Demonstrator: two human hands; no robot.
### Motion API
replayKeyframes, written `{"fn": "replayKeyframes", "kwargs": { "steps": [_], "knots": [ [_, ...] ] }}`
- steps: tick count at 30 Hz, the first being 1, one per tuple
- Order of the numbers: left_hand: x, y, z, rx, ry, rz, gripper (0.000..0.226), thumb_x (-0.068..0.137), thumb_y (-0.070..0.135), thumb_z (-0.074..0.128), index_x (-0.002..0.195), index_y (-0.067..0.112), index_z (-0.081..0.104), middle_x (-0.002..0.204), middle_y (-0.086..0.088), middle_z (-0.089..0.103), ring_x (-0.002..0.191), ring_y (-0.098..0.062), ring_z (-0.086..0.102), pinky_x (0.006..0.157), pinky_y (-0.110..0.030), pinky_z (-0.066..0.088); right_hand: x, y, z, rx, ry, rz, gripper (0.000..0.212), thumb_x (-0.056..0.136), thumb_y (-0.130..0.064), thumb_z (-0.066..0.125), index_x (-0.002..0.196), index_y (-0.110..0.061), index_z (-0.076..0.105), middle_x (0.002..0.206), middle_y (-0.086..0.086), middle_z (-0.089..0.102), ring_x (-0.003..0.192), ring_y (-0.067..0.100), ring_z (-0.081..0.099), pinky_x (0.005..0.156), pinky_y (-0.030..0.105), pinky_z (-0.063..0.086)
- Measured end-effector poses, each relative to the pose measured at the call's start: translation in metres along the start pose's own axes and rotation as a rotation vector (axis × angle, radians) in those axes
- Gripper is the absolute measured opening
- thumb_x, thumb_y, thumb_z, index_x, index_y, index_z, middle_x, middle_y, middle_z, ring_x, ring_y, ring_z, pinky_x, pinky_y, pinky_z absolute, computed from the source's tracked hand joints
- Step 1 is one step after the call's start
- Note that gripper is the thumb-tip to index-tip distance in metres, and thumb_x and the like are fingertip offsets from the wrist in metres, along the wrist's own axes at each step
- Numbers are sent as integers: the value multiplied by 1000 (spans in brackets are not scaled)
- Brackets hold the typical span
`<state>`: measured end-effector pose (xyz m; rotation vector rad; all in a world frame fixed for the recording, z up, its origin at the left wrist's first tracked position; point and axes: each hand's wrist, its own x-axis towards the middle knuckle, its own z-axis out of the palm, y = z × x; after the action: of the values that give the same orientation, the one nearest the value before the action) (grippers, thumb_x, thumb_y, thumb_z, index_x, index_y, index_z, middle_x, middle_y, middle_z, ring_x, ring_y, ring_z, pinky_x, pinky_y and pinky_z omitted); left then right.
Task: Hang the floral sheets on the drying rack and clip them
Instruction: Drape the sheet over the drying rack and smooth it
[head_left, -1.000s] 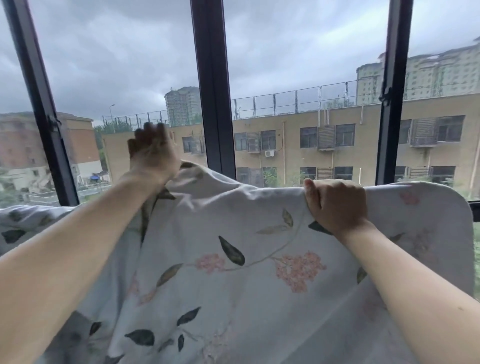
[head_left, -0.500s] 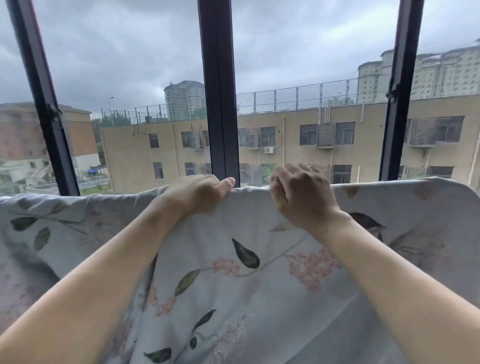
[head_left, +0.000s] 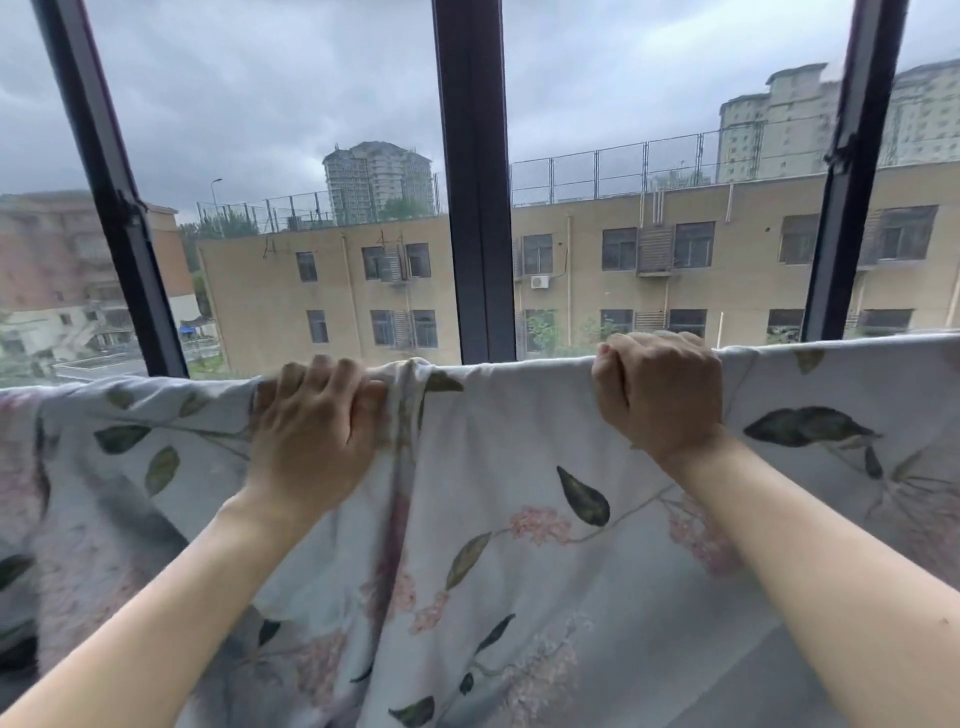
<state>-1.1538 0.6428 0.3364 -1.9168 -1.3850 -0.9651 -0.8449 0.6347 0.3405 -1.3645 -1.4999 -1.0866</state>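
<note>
From the head camera, the pale blue cotton sheet printed with dark green leaves and pink blossom (head_left: 519, 519) hangs draped over a horizontal support hidden under its top fold, presumably the drying rack's bar, running from the left edge of the view to the right edge. The left hand (head_left: 311, 431) curls its fingers over the fold where the cloth bunches into a vertical pleat, likely to pull that gather flat. The right hand (head_left: 657, 395) is closed in a fist on the top edge further right, apparently anchoring the sheet so it cannot slide. No clips are visible, so clipping seems not yet begun. Behind stand the dark window frames (head_left: 475, 208).
</note>
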Motion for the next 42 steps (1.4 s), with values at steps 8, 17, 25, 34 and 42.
{"fn": "replayKeyframes", "kwargs": {
  "steps": [8,17,25,34,42],
  "knots": [
    [8,-3,10,-67,-19,-15,37,99,44,28,90,19,54,93,-3,61,88,-27,51,80,-36,29,12,-95,-8,164,-131,-92,34,92,-31,31,84,-12,58,80,4,60,71,24,54,73,33,39],
    [-24,-35,-20,-362,-43,-35,44,86,24,65,126,17,46,124,0,48,115,-19,44,100,-40,40,24,-138,21,123,-86,-70,40,92,-33,34,62,-15,53,47,3,53,39,26,49,48,23,25],
    [-42,-79,4,287,141,-4,69,84,69,52,99,2,53,94,-17,53,82,-31,49,72,-43,34,22,-144,26,65,-8,-35,36,92,-28,43,63,-13,58,49,6,56,41,28,52,49,26,31],
    [-30,-97,-19,50,105,99,26,88,30,63,90,7,50,69,-8,60,57,-29,61,52,-36,52,22,-154,30,41,56,-15,42,94,-28,36,64,-12,61,48,6,55,40,28,51,50,27,38],
    [-49,-68,-15,-493,-851,-540,69,68,86,48,98,24,51,86,7,62,72,-16,65,66,-27,56,22,-156,26,3,87,5,38,92,-28,39,63,-12,58,50,9,57,43,31,52,51,29,38]
  ]
}}
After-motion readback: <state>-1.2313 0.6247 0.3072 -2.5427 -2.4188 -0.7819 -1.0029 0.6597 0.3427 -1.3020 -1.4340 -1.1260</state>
